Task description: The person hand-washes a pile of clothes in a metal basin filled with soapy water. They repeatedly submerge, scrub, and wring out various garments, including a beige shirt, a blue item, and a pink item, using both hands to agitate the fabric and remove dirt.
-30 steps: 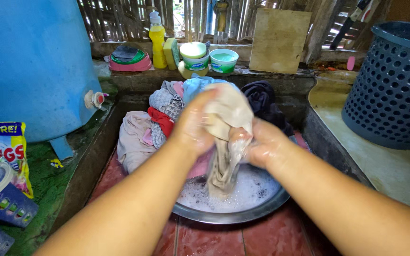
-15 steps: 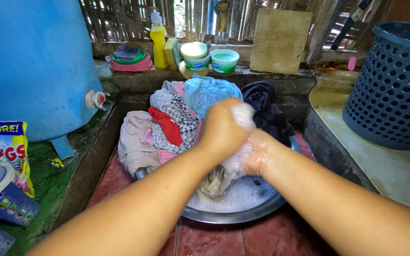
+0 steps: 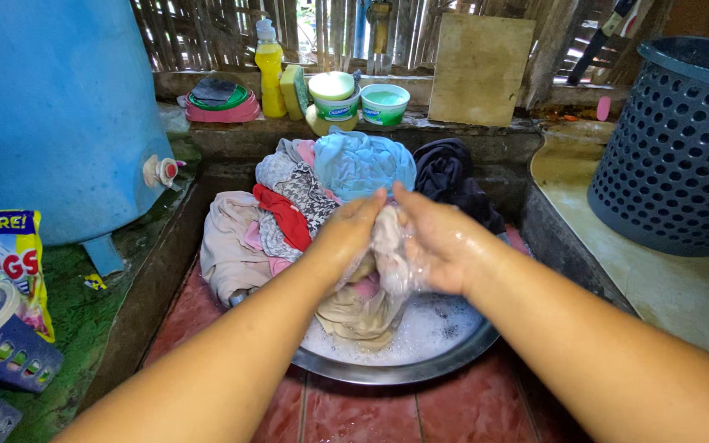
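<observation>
Both hands are pressed together over a metal basin [image 3: 420,369] of soapy water. My left hand [image 3: 348,230] and my right hand [image 3: 436,239] grip a wet beige cloth [image 3: 368,303] between them, and its lower end hangs into the suds. Behind the hands lies a heap of laundry: a light blue garment [image 3: 363,162], a red piece [image 3: 285,217], a grey patterned one [image 3: 305,190], a dark one [image 3: 451,174] and a beige one [image 3: 227,242] draped over the basin's left rim.
A big blue water drum [image 3: 51,107] with a tap stands left. A dark perforated basket [image 3: 674,148] sits on the right counter. On the back ledge are a yellow bottle [image 3: 270,70], tubs [image 3: 385,102] and a wooden board [image 3: 479,70]. A detergent bag [image 3: 10,262] lies lower left.
The hands, which held the beige cloth spread up high a second ago, have bunched it and come down closer together over the basin, rubbing it.
</observation>
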